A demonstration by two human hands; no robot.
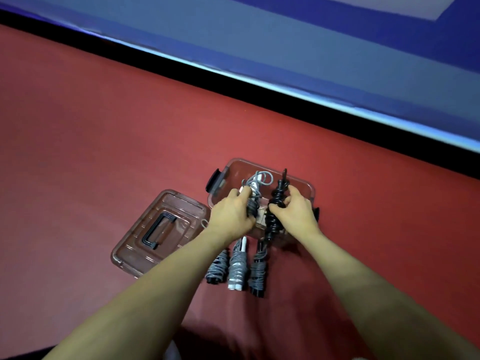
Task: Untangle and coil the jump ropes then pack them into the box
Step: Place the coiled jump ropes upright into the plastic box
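- While left hand (pixel 231 216) grips the grey rope (pixel 253 201) and right hand (pixel 296 211) the black rope (pixel 276 206), fingers curled round each over the box (pixel 307 187), lay them flat, side by side.
- Three coils (pixel 237 266) wait on the floor at its near edge.

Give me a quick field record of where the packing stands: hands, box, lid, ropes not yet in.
left hand: grips a coiled grey rope over the box
right hand: grips a coiled black rope over the box
box: clear, open, on the red floor
lid: off, lying flat left of the box, handle up
ropes outside box: three coiled bundles side by side on the floor, on the near side of the box
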